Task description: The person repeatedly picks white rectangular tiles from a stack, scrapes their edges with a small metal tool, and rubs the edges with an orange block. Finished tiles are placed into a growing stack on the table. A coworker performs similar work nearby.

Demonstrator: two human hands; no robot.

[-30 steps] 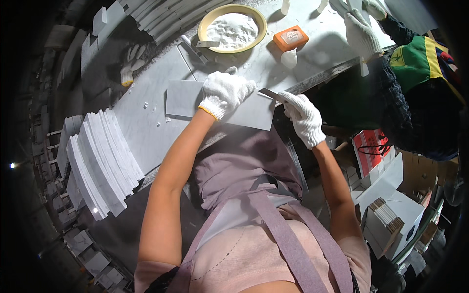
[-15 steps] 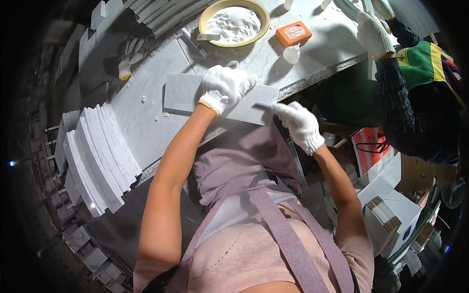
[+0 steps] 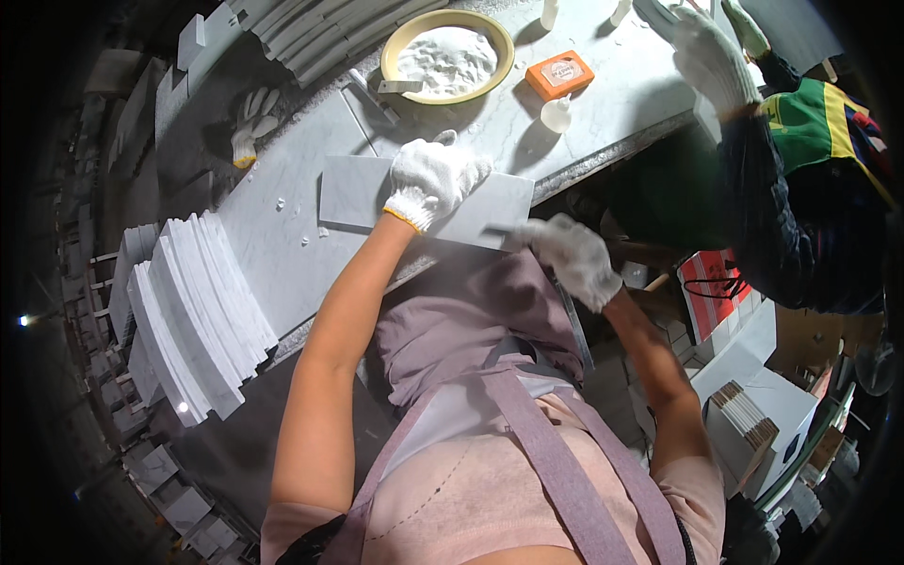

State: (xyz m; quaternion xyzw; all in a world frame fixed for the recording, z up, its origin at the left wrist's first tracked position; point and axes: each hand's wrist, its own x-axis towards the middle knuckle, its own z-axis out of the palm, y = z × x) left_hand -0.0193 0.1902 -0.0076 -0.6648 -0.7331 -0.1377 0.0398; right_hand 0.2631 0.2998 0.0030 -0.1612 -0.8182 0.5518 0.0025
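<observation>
A pale grey rectangular stone tile (image 3: 358, 193) lies across the near edge of the work table, slightly tilted in view. My left hand (image 3: 438, 179), in a white knit glove, rests on the tile's middle with its fingers curled, holding it. My right hand (image 3: 574, 259), gloved too and blurred by motion, is closed around a thin flat grey tool (image 3: 499, 229). The tool's end meets the tile near its right near edge. What kind of tool it is cannot be made out.
A yellow bowl (image 3: 508, 56) of white powder, an orange box (image 3: 558, 75) and a small translucent bottle (image 3: 556, 115) stand beyond the tile. Stacked stone strips (image 3: 198, 311) are at left, near a loose glove (image 3: 252, 127). A co-worker's gloved hand (image 3: 711, 61) works at far right.
My right hand has moved slightly down toward me with the thin tool, along the tile's right end. My left hand stays on the tile; the co-worker's hand has shifted a little.
</observation>
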